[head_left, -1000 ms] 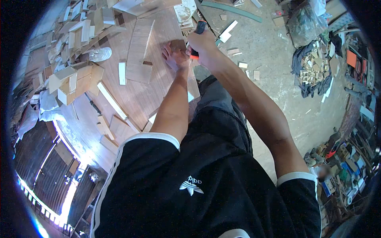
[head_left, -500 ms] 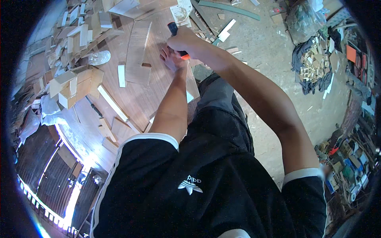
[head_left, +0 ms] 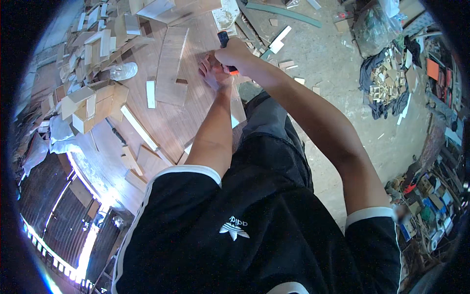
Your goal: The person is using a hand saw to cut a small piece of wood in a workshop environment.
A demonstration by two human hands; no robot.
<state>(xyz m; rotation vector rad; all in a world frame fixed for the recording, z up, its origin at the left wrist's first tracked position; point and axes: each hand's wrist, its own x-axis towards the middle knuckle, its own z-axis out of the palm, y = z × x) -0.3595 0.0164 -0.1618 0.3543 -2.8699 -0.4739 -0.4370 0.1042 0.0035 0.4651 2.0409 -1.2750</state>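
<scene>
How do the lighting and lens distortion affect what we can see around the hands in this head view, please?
Head view: fisheye bends the board edges and blackens the rim; sunlight glares white at lower left; the left hand and right hand are evenly lit, the dark, orange-tipped tool slightly soft.

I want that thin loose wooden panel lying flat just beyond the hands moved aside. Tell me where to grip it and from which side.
Grip the wooden panel along a long edge, probably the left one, away from both hands. It lies flat on the wooden work surface, so slide the fingers under that edge. The left hand and right hand with its black and orange tool crowd its right side.
</scene>
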